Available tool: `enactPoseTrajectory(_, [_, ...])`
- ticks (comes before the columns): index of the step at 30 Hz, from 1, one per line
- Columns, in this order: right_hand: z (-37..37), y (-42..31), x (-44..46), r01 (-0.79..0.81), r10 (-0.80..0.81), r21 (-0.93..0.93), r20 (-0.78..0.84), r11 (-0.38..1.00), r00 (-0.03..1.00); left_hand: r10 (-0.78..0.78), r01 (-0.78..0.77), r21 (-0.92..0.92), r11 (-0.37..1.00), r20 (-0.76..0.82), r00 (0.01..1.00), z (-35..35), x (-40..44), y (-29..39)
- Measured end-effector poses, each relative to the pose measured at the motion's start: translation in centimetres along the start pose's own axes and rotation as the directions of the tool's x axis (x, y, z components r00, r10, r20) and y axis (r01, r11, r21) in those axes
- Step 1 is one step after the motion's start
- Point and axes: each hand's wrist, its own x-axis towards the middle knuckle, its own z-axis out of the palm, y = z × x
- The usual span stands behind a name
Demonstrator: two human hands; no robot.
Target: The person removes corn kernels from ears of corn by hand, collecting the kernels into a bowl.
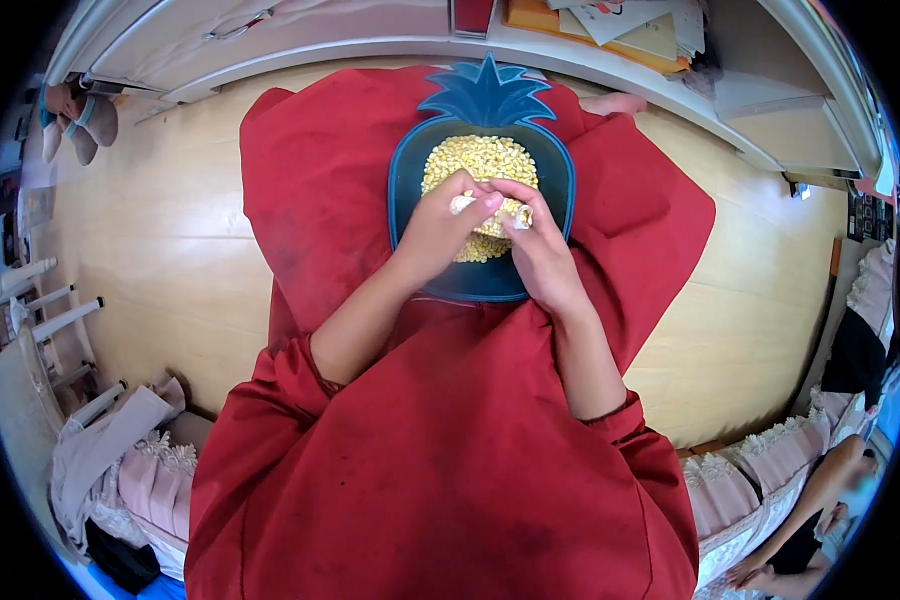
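Over a dark blue-green pineapple-shaped tray, both my hands are closed around a corn cob. My left hand grips its left part, with the thumb pressed on the cob. On the other side my right hand wraps the right part, where the pale cut end shows between thumb and fingers. Loose yellow corn kernels are heaped in the tray beneath and beyond the hands. The fingers partly cover the cob. The tray rests on the red cloth over my lap.
Red fabric covers my body and legs. White cabinets and a shelf with papers stand ahead. Slippers hang at the far left, above white stool legs. Another person's limb shows at the lower right.
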Motion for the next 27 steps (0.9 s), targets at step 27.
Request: enactPoseTrajectory(27, [-3.9,-5.1,-4.4,0.057,-0.078,-0.551,-0.015,0.833,0.997,-0.140,0.157,0.135,0.978,-0.126,0.982,-2.3,-0.6,0.6])
